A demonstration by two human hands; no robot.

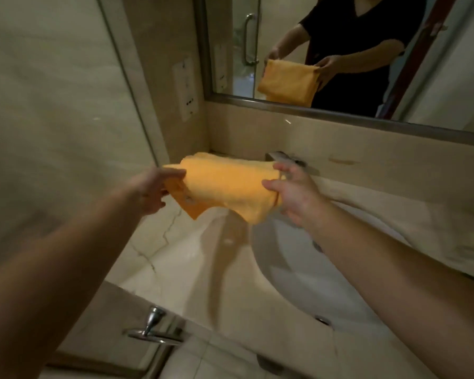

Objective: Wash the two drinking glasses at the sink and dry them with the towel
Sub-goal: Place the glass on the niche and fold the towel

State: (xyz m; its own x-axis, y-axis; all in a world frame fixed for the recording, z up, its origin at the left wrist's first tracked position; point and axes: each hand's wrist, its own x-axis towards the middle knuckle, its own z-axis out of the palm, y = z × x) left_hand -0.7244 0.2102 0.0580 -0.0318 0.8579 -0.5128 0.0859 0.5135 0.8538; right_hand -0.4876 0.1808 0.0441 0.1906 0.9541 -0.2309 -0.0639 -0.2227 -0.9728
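Observation:
An orange towel [227, 184], folded over, hangs in the air above the left side of the marble counter [192, 258]. My left hand [152, 190] pinches its left end and my right hand [293, 192] grips its right end. The white sink basin [298, 272] lies below and to the right of the towel. The chrome tap [282, 158] sits behind my right hand, partly hidden by it. No drinking glass shows in this view. The picture is blurred.
A mirror [326, 50] on the back wall reflects a person in dark clothes holding the towel. A glass shower panel [52, 105] stands at the left, a wall socket [185, 88] beside it. A chrome towel bar [153, 328] sticks out under the counter's front edge.

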